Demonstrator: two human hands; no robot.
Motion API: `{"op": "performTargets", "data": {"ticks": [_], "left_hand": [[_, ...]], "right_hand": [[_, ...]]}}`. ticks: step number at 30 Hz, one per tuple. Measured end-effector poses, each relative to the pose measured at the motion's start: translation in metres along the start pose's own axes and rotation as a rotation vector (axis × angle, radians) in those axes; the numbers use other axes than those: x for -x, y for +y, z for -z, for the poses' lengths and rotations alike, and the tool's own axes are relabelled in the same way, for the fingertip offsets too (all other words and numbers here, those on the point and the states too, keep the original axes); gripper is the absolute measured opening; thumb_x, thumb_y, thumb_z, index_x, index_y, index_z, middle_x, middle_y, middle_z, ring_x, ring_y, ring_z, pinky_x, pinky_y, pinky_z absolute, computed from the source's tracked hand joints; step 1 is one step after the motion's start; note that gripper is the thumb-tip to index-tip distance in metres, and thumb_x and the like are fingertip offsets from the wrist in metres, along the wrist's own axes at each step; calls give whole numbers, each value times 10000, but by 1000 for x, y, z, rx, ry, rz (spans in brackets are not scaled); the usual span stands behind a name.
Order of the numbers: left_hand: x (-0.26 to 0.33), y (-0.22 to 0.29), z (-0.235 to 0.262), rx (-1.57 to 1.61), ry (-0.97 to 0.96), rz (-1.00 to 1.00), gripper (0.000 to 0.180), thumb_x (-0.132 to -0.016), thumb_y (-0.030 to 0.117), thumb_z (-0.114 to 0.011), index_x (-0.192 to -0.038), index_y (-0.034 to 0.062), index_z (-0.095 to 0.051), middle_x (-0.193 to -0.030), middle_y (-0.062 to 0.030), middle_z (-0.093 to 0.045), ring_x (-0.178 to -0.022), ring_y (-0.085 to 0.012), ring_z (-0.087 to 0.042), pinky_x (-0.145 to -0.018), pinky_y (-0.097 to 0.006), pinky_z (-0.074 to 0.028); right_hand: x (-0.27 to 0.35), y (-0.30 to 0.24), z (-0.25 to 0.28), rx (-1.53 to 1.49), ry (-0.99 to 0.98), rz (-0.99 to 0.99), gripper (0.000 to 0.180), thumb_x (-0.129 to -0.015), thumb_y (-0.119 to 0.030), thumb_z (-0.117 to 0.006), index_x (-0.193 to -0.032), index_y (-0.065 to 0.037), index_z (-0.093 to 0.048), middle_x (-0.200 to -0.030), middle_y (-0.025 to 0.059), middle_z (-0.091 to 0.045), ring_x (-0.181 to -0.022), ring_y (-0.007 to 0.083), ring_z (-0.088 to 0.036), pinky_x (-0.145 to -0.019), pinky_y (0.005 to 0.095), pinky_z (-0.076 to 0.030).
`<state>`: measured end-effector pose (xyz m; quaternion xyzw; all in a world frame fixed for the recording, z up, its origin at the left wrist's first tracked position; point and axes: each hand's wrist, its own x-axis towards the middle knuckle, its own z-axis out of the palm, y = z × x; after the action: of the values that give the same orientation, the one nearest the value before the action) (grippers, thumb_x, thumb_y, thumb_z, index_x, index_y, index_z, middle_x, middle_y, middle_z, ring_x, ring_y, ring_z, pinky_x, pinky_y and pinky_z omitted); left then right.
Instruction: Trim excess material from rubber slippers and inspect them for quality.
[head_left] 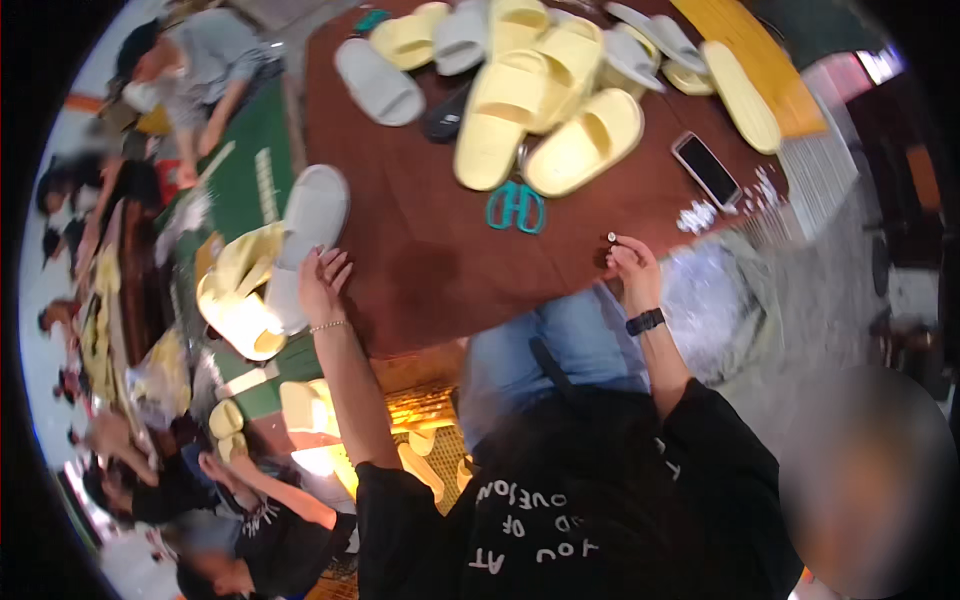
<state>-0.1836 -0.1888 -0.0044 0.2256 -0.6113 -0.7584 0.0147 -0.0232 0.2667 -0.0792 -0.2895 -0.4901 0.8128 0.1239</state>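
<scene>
My left hand is at the left edge of the brown-covered table, its fingers loosely spread. It overlaps the edge of a grey slipper; I cannot tell whether it presses on it. Yellow slippers lie just left of that, beside another grey piece. My right hand is over the table's near right part, fingers curled around a small pen-like thing with a pale round end. Ahead between the hands lie teal-handled scissors, close to a yellow slipper.
Several yellow and grey slippers are heaped at the table's far side. A phone lies at the right, near small white bits. A clear plastic bag stands beside my right forearm. Other people sit along the left.
</scene>
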Motion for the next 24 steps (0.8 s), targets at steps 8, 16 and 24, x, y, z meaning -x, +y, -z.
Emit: {"op": "performTargets", "data": {"ticks": [8,16,24], "left_hand": [[38,-91,-106,-331,-352,97,307,-975,271,-524,-1154,22,-543,-1009,-130,-654,-927,-236,-660,-754,-357,-562],[54,-138,-135,-273,-416,118,294,-972,260,-530,-1125,10,-559,-1006,-128,-652,-902,-221,-656,-777,-338,-552],[51,-129,-116,-293,-392,184,274,-983,229,-508,-1140,8,-542,-1030,-148,-647,-909,-232,-655,-678,-324,-564]], "right_hand": [[22,-20,125,70,359,13,203,-893,-184,-652,-1053,-59,-647,-968,17,-645,-848,123,-586,-725,261,-461],[-39,-24,174,295,510,316,261,-842,-265,-707,-1013,-76,-653,-1174,43,-594,-1170,167,-473,-987,367,-347],[-105,-23,101,1162,804,850,238,-686,-263,-790,-749,-101,-627,-1239,142,-533,-1187,343,-442,-1016,448,-305]]}}
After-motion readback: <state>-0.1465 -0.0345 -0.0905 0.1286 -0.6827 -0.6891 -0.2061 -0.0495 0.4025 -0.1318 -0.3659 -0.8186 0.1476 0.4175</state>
